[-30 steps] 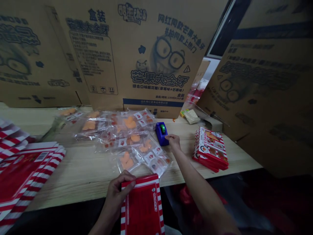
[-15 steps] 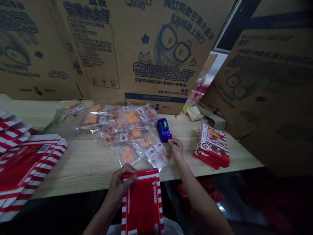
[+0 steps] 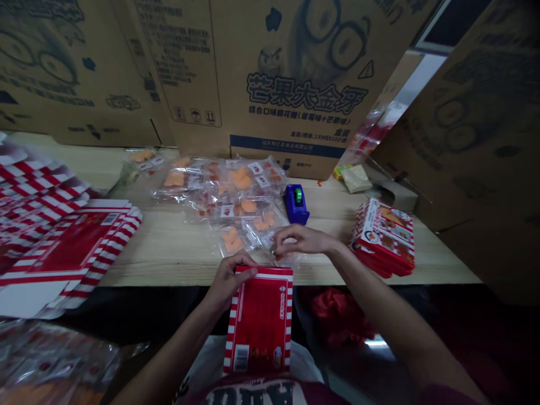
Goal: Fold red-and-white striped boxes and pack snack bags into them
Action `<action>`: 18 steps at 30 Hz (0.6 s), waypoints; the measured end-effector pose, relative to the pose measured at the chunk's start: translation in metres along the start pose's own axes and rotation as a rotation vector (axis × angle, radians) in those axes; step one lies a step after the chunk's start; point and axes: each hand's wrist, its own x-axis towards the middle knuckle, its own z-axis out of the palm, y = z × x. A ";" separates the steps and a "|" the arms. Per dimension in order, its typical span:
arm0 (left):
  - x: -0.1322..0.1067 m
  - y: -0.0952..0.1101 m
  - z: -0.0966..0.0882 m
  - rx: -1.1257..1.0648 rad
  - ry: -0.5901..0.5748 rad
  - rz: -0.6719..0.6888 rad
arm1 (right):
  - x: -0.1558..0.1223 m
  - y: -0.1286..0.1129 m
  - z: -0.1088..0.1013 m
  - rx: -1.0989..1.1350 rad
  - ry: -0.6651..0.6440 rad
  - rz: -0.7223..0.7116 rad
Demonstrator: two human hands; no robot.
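My left hand [image 3: 228, 281] grips the upper left corner of a red box [image 3: 262, 312] with red-and-white striped edges, its thumb across the front. The box is held against my body below the table edge, barcode side up. Above its top edge, my right hand [image 3: 306, 239] has fingers curled in a pinch; anything between the fingertips is too small to make out. Just beyond that hand stands a blue tape dispenser [image 3: 296, 209] with a green core. Clear packets [image 3: 240, 183] of orange sweets lie behind both hands.
Flat striped cartons [image 3: 76, 242] are piled at the left. Finished-looking red boxes [image 3: 386, 236] are stacked at the right. Large cardboard boxes [image 3: 295, 129] wall off the back. More clear packets [image 3: 54, 360] sit at lower left, and a cream-coloured packet [image 3: 356, 178] lies near the back right.
My right hand has left the tape dispenser and come back toward the top of the red box. My left hand keeps its hold on the box. The camera view has tilted down.
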 end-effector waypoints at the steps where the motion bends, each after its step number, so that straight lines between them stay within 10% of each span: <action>1: 0.001 0.001 0.002 0.004 -0.017 0.001 | 0.008 -0.013 0.001 -0.065 -0.185 -0.034; 6: 0.003 0.005 0.008 0.005 -0.070 0.028 | 0.037 -0.041 0.015 -0.366 -0.506 -0.009; 11: 0.001 0.005 0.007 0.038 -0.069 0.064 | 0.032 -0.046 0.027 -0.566 -0.360 0.075; 18: 0.001 0.003 0.001 0.099 -0.071 0.067 | 0.022 -0.026 0.033 -0.251 -0.170 0.202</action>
